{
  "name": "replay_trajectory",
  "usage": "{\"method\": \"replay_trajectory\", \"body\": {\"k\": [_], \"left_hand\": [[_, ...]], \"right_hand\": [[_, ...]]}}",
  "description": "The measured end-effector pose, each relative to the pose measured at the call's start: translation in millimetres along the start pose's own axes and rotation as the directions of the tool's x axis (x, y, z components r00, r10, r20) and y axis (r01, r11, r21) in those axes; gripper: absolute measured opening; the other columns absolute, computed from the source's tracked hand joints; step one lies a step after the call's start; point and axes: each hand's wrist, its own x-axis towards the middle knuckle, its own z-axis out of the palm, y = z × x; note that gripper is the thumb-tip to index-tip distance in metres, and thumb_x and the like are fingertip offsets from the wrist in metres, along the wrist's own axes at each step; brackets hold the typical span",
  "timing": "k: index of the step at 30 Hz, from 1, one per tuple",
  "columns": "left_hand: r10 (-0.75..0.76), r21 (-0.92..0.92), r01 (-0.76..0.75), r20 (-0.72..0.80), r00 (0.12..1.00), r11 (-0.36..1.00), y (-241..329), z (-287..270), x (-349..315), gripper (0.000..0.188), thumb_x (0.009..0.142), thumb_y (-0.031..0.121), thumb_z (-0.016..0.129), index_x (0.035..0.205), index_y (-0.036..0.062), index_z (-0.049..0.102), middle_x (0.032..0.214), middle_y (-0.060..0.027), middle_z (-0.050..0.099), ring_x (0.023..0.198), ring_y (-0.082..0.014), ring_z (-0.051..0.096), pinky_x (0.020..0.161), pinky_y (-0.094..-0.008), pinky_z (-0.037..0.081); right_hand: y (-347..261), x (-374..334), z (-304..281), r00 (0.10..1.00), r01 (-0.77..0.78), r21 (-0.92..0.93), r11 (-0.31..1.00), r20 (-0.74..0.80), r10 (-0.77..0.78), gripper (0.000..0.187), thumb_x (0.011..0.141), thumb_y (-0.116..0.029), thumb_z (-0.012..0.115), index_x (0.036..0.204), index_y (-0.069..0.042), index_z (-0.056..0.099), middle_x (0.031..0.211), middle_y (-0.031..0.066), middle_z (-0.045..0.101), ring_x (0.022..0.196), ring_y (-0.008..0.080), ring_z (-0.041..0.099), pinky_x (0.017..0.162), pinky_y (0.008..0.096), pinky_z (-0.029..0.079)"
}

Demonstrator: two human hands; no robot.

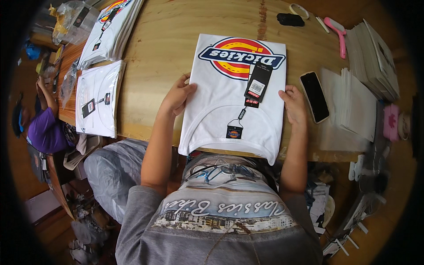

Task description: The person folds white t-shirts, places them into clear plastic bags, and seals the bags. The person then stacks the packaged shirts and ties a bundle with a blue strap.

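A folded white T-shirt (216, 95) lies in front of me on the table, its neckline toward my body. Its chest print (236, 57) is a red, yellow and blue logo, upside down from where I sit. Black hang tags (258, 81) lie on the shirt, joined by a cord to a small black neck label (233, 132). My left hand (179, 93) pinches the shirt's left edge, thumb on top. At the right edge, my right hand (293, 102) is closed on the shirt, with its fingertips partly hidden.
Stacked folded white shirts (106, 37) and a bagged shirt (99, 99) lie left. Right are a phone (315, 97), clear plastic bags (349, 106), a pink-handled lint roller (338, 33) and a black object (290, 20). Someone in purple (48, 130) sits far left.
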Motion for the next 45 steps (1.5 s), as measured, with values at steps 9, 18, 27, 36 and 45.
{"method": "replay_trajectory", "body": {"k": [9, 18, 27, 36, 45], "left_hand": [[-0.002, -0.253, 0.069, 0.257, 0.966, 0.965, -13, -13, 26, 0.037, 0.075, 0.0, 0.049, 0.11, -0.0064, 0.04, 0.099, -0.0174, 0.054, 0.082, -0.0224, 0.058, 0.072, -0.0307, 0.048], [0.73, 0.782, -0.411, -0.081, 0.678, 0.468, -39, -6, 34, 0.053, 0.066, 0.006, 0.064, 0.112, 0.0005, 0.039, 0.077, -0.0118, 0.053, 0.068, -0.02, 0.053, 0.063, -0.0274, 0.043], [0.188, 0.688, -0.008, -0.187, 0.964, 0.726, -38, -22, -95, 0.063, 0.068, 0.004, 0.064, 0.119, 0.0068, 0.026, 0.059, -0.0058, 0.054, 0.05, -0.0116, 0.049, 0.047, -0.0222, 0.04], [0.219, 0.942, 0.063, -0.141, 0.965, 0.33, -29, -17, -91, 0.058, 0.071, 0.009, 0.06, 0.12, 0.0034, 0.029, 0.063, -0.0152, 0.053, 0.049, -0.0299, 0.049, 0.05, -0.0364, 0.041], [0.514, 0.881, -0.399, 0.226, 0.828, 0.255, -22, 119, 10, 0.064, 0.065, 0.01, 0.06, 0.121, 0.0019, 0.029, 0.095, -0.0213, 0.047, 0.084, -0.0351, 0.046, 0.075, -0.0385, 0.039]], "right_hand": [[0, 27, 8, 0.944, -0.219, 0.463, 0.859, 0.322, 0.067, 0.045, 0.07, 0.002, 0.044, 0.114, 0.001, 0.037, 0.107, 0.014, 0.048, 0.095, 0.0232, 0.05, 0.086, 0.0329, 0.039], [-15, 19, 28, 0.938, 0.151, -0.679, 0.718, -0.13, -0.32, 0.038, 0.078, -0.015, 0.053, 0.111, 0.001, 0.042, 0.092, 0.0102, 0.056, 0.074, 0.0138, 0.054, 0.066, 0.027, 0.043], [4, -106, 8, 0.98, -0.039, -0.528, 0.848, -0.186, -0.071, 0.055, 0.068, 0.004, 0.061, 0.116, -0.007, 0.037, 0.067, 0.0046, 0.053, 0.06, 0.0095, 0.051, 0.055, 0.0199, 0.041], [3, -91, -25, 0.995, 0.077, -0.372, 0.925, -0.036, -0.097, 0.03, 0.078, -0.001, 0.05, 0.107, -0.005, 0.042, 0.068, 0.0051, 0.054, 0.058, 0.0096, 0.05, 0.052, 0.0203, 0.041], [-112, 158, -179, 0.619, -0.013, -0.943, 0.331, -0.268, -0.738, 0.029, 0.079, -0.014, 0.043, 0.106, -0.006, 0.05, 0.1, 0.0156, 0.054, 0.092, 0.0293, 0.052, 0.078, 0.0342, 0.041]]}}
